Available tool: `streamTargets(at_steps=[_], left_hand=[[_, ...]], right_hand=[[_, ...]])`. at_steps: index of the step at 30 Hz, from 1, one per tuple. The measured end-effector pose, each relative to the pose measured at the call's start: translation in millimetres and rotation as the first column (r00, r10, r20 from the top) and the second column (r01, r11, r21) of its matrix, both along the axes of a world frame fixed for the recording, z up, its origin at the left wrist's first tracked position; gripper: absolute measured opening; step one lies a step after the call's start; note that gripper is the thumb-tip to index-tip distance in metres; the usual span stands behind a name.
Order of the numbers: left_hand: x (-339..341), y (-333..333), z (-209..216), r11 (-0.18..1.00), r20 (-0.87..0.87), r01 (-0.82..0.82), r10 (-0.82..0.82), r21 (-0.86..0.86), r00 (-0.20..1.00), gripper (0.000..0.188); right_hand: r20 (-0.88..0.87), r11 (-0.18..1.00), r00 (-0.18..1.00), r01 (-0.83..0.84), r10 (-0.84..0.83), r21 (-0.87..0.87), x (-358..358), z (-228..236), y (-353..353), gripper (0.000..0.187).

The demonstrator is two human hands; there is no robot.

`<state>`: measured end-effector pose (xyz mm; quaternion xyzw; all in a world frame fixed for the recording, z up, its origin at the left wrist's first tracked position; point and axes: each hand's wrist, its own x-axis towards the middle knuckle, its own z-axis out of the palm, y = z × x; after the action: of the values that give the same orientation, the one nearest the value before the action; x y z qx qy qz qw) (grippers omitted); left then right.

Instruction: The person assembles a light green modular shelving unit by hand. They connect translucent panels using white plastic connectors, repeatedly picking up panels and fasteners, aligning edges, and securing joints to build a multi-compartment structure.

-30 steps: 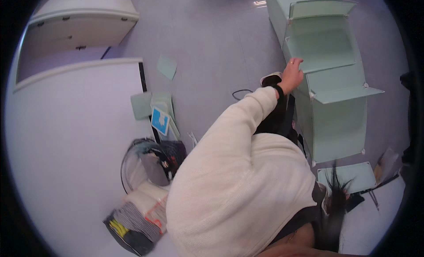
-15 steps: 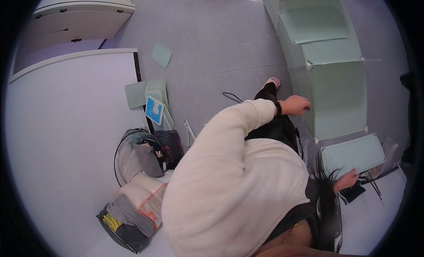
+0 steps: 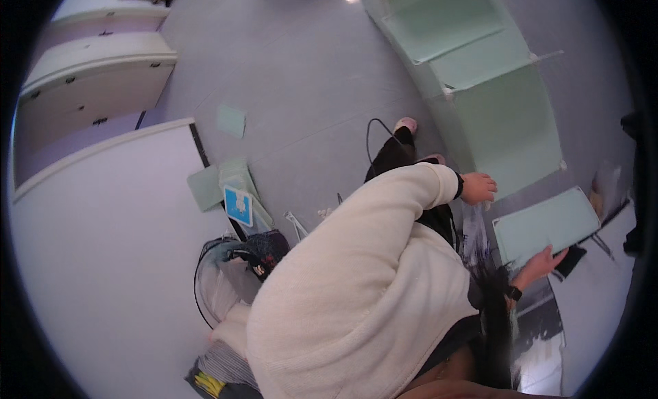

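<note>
My left hand (image 3: 478, 188) reaches out from a cream sleeve to the near lower corner of a pale green cube rack (image 3: 510, 131). Its fingers are slightly bent and apart, over a white corner connector (image 3: 487, 206); I see nothing held in them. To the right, a loose pale green panel (image 3: 545, 224) with white corner pieces lies beside the rack. My right hand (image 3: 540, 265), a dark watch at its wrist, is at the panel's near edge with thumb and fingers apart. The thumb tip seems to touch that edge.
At the left stand more green panels (image 3: 205, 188), with a blue-and-white card (image 3: 238, 206) on them. One panel (image 3: 231, 121) lies alone on the floor. Bags and clothes lie near a large white board (image 3: 103, 262). A dark cable loops near my foot (image 3: 406, 125).
My view has shifted. My left hand has moved down from the rack's side to its lower corner. My right hand has slid forward along the panel's edge, and its wrist now shows.
</note>
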<state>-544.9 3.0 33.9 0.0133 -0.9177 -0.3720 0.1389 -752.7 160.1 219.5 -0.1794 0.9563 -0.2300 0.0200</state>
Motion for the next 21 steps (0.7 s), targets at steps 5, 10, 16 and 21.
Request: streamTargets(at_steps=[5, 10, 16, 21], left_hand=[[-3.7, 8.4, -6.7, 0.972, 0.186, 0.229, -0.235, 0.053, 0.954, 0.064], [4.1, 1.6, 3.0, 0.968, 0.321, 0.250, -0.235, -0.007, 0.918, 0.068], [7.4, 1.4, 9.1, 0.966, 0.381, 0.255, -0.219, -0.046, 0.898, 0.065], [-12.1, 3.9, 4.6, 0.982, 0.309, 0.188, -0.186, 0.024, 0.933, 0.063]], right_hand=[[-0.082, 0.986, 0.993, -0.073, 0.086, 0.150, 12.2, -27.4, 9.1, 0.057], [0.068, 0.996, 0.997, 0.040, -0.035, -0.084, 30.6, -20.5, -2.2, 0.058], [0.003, 0.988, 0.999, -0.052, 0.053, -0.145, 20.1, -12.6, -36.9, 0.056], [0.028, 0.989, 0.996, -0.081, 0.085, -0.122, -7.6, -29.2, -50.6, 0.057]])
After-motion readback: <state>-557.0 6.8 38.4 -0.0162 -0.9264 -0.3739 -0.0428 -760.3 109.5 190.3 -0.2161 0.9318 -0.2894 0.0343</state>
